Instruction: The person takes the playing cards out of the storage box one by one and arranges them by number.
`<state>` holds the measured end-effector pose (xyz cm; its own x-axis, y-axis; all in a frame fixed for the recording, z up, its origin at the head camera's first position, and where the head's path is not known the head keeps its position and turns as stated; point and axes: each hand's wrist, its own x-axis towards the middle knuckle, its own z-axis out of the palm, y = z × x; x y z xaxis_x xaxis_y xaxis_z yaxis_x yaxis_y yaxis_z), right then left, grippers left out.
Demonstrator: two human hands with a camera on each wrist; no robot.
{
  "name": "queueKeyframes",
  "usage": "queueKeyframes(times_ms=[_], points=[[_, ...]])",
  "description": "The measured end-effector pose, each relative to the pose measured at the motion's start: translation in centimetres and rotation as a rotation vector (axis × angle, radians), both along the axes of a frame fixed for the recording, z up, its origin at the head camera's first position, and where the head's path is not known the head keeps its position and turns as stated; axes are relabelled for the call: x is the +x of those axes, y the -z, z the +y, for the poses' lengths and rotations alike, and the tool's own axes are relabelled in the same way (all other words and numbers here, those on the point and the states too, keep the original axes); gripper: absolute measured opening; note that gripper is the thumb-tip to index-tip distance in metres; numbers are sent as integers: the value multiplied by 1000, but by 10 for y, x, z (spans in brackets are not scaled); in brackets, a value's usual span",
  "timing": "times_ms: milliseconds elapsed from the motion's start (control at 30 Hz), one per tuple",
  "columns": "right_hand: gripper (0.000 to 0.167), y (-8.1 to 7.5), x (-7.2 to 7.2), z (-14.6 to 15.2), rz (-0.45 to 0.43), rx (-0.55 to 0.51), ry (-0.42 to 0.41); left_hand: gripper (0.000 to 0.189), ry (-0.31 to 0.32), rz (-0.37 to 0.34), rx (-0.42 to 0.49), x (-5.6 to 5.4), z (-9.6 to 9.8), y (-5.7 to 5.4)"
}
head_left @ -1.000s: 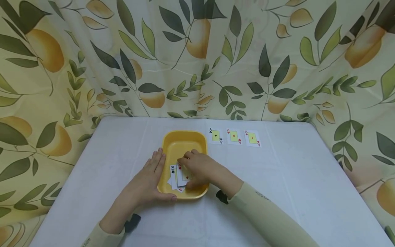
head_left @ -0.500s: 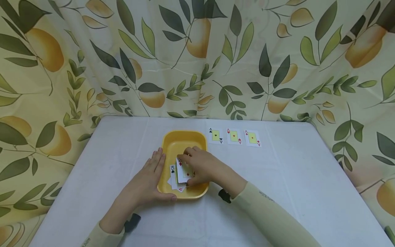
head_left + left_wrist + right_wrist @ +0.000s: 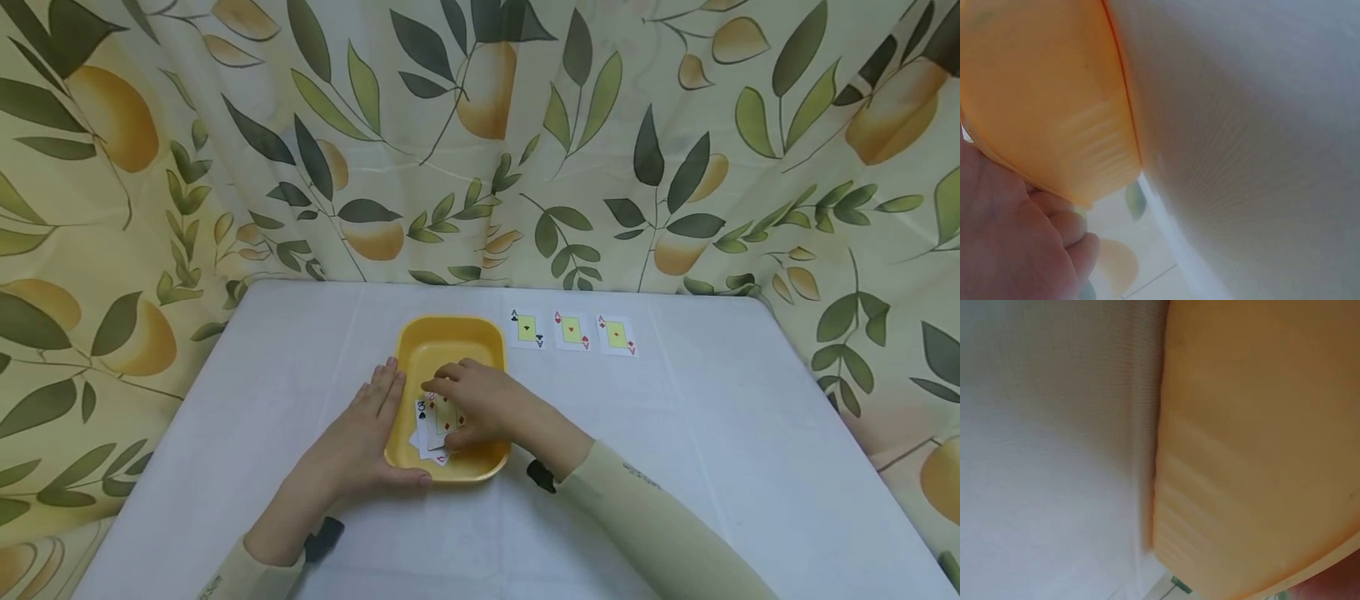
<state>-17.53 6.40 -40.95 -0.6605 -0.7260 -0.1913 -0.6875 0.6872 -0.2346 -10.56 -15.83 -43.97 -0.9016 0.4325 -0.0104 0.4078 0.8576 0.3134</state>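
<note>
A yellow plastic tray [image 3: 450, 332] stands on the white table, with several playing cards lying overlapped in its near part. My left hand [image 3: 352, 446] rests along the tray's left rim with straight fingers, its thumb at the near edge; the left wrist view shows its fingers against the outer wall [image 3: 1054, 94]. Over the tray, my right hand [image 3: 487, 404] pinches a diamond playing card [image 3: 444, 415] between its thumb and fingers, partly covering it. A black-suited card [image 3: 422, 429] shows to its left. In the right wrist view the tray's side [image 3: 1254, 437] hides most of that hand.
Three aces lie face up in a row right of the tray: the black ace [image 3: 527, 329], the ace of hearts [image 3: 572, 331] and the ace of diamonds [image 3: 617, 335]. A fruit-and-leaf patterned curtain [image 3: 480, 167] hangs behind the white-covered table [image 3: 675, 433].
My right hand first shifts up and away slightly with the diamond card, then comes back lower and left over the pile. The left hand keeps its place on the tray.
</note>
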Motion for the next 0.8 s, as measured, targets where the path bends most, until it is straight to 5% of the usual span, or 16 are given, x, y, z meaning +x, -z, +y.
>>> queueKeyframes(times_ms=[267,800], points=[[89,8,0,-11,44,123,-42,140,-1,-2,11,0,-1,0],[92,-3,-2,3,59,43,-27,141,-22,-24,4,0,2,-1]])
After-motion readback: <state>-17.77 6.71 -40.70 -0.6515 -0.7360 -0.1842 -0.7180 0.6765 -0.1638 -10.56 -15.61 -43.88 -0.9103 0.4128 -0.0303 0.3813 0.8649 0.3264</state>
